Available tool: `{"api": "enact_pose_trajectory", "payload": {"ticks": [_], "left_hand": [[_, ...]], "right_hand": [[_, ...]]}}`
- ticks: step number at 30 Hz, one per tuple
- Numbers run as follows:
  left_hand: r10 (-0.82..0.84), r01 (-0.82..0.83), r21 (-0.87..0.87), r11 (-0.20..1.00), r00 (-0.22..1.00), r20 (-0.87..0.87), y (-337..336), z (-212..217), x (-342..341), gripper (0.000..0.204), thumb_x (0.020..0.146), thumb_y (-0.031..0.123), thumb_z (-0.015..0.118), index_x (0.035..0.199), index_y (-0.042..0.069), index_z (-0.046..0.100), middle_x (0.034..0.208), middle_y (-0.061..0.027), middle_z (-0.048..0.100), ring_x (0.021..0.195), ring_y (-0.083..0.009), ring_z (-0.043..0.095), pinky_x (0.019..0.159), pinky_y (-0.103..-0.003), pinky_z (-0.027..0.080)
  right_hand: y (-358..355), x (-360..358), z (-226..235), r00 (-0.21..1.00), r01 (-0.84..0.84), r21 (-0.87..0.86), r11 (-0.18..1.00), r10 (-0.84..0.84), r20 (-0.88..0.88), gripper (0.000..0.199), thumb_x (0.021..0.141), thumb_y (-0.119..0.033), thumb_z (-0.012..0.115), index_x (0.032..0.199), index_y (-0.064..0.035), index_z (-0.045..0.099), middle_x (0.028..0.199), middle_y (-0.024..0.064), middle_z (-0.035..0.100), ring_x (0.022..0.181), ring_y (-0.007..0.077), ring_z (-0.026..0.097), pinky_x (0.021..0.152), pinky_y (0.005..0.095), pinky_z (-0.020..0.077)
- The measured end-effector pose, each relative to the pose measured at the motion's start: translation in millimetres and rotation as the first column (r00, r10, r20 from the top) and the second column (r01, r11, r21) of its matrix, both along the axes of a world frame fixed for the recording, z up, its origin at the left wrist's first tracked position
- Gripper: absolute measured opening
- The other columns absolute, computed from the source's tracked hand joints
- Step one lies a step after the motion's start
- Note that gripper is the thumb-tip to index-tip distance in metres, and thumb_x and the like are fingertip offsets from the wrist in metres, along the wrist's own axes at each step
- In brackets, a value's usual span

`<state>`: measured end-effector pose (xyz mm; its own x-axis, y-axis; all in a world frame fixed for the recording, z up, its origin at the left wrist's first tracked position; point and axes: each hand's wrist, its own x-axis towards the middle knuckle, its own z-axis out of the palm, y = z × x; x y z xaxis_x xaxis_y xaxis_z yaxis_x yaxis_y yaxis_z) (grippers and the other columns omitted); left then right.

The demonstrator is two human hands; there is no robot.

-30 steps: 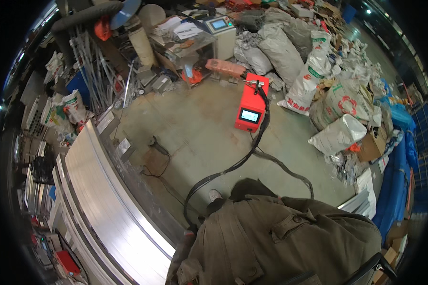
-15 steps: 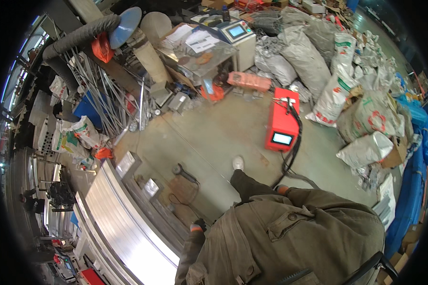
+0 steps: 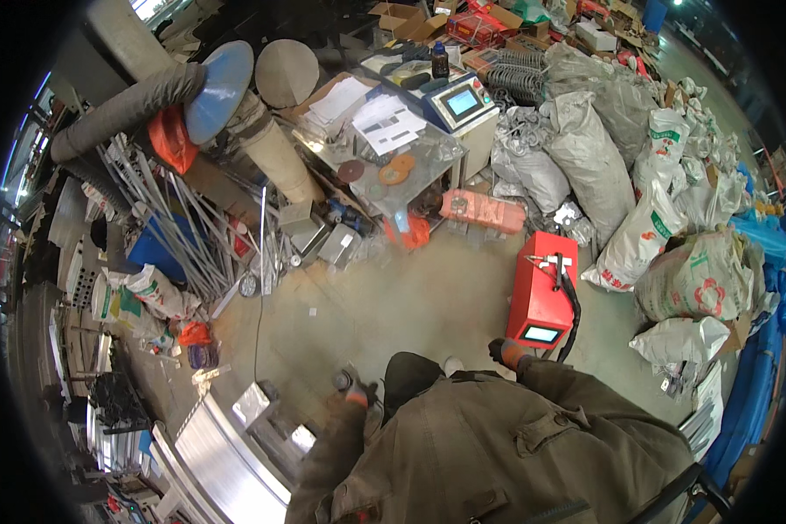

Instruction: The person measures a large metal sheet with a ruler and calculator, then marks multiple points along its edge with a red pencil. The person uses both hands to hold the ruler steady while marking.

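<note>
My left hand [image 3: 358, 394], in a dark glove with an orange cuff, is low at my left side. Right beside it, in line with the floor, is a small angle grinder [image 3: 344, 381]; whether my fingers touch it cannot be made out. My right hand [image 3: 505, 352], gloved the same way, is held out at my right, with nothing visible in it and its fingers seemingly loose. Just beyond it stands a red box-shaped machine [image 3: 540, 293] with a lit screen and a black hose; a gap to the hand seems to remain.
Silvery metal profiles [image 3: 231, 463] lie at the lower left, next to metal blocks [image 3: 251, 403]. Ahead is a cluttered metal table [image 3: 437, 162] with papers, discs and a control box [image 3: 463, 105]. Stuffed sacks [image 3: 589, 166] line the right. Thin metal bars [image 3: 170, 205] lean at the left.
The view has moved forward, so the table and red machine look nearer and lower. My right hand has come out from beside my body toward the machine. My left hand is now next to the grinder.
</note>
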<state>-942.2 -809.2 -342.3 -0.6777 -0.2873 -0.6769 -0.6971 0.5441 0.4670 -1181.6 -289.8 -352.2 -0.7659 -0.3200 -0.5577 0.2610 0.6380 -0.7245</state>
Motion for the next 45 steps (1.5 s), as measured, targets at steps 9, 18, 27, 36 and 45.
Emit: {"api": "enact_pose_trajectory", "payload": {"ticks": [9, 18, 27, 36, 45], "left_hand": [[0.582, -0.513, 0.660, 0.549, 0.801, 0.139, -144, 5, -556, 0.052, 0.112, 0.054, 0.056, 0.149, 0.019, 0.064, 0.140, -0.0130, 0.073, 0.125, -0.0412, 0.067, 0.100, -0.065, 0.053], [0.167, -0.117, 0.140, 0.983, 0.883, -0.439, -231, -28, -845, 0.032, 0.107, 0.035, 0.068, 0.124, 0.010, 0.078, 0.111, -0.0170, 0.080, 0.098, -0.0408, 0.075, 0.081, -0.050, 0.059], [0.092, -0.108, -0.056, 0.993, 0.967, -0.237, -255, -67, -905, 0.029, 0.108, 0.028, 0.065, 0.125, 0.012, 0.083, 0.121, -0.0158, 0.085, 0.112, -0.0414, 0.080, 0.090, -0.048, 0.062], [-0.128, 0.108, -0.187, 0.976, 0.987, -0.099, -258, -94, -921, 0.028, 0.108, 0.030, 0.064, 0.115, 0.011, 0.083, 0.119, -0.0157, 0.085, 0.114, -0.0420, 0.080, 0.090, -0.052, 0.064], [-0.071, 0.026, -0.233, 0.972, 0.979, -0.189, -269, -54, -888, 0.030, 0.105, 0.032, 0.065, 0.115, 0.012, 0.086, 0.118, -0.0207, 0.084, 0.108, -0.0464, 0.079, 0.094, -0.055, 0.063]], "right_hand": [[50, -27, -54, 0.736, -0.534, 0.519, 0.667, 0.669, -0.103, 0.023, 0.099, -0.027, 0.070, 0.094, -0.0060, 0.078, 0.095, 0.0218, 0.079, 0.085, 0.0413, 0.075, 0.072, 0.0554, 0.0550], [-96, -28, 4, 0.964, -0.265, 0.537, 0.801, 0.217, 0.152, 0.028, 0.105, -0.031, 0.066, 0.104, -0.0046, 0.075, 0.107, 0.0254, 0.078, 0.096, 0.0484, 0.074, 0.080, 0.0626, 0.0565], [-228, -186, 153, 0.848, 0.475, 0.136, 0.869, -0.494, 0.194, 0.036, 0.108, -0.018, 0.068, 0.139, -0.0011, 0.071, 0.115, 0.0052, 0.080, 0.098, 0.0189, 0.075, 0.084, 0.0348, 0.0603], [-283, -288, 174, 0.920, 0.332, 0.219, 0.917, -0.366, 0.140, 0.034, 0.114, -0.026, 0.064, 0.138, -0.0041, 0.075, 0.130, 0.0177, 0.081, 0.117, 0.0320, 0.078, 0.101, 0.0433, 0.0608], [-294, -393, 199, 0.980, -0.136, 0.369, 0.919, 0.179, -0.084, 0.031, 0.110, -0.026, 0.069, 0.136, -0.0100, 0.076, 0.124, 0.0180, 0.081, 0.114, 0.0450, 0.077, 0.099, 0.0511, 0.0618]]}}
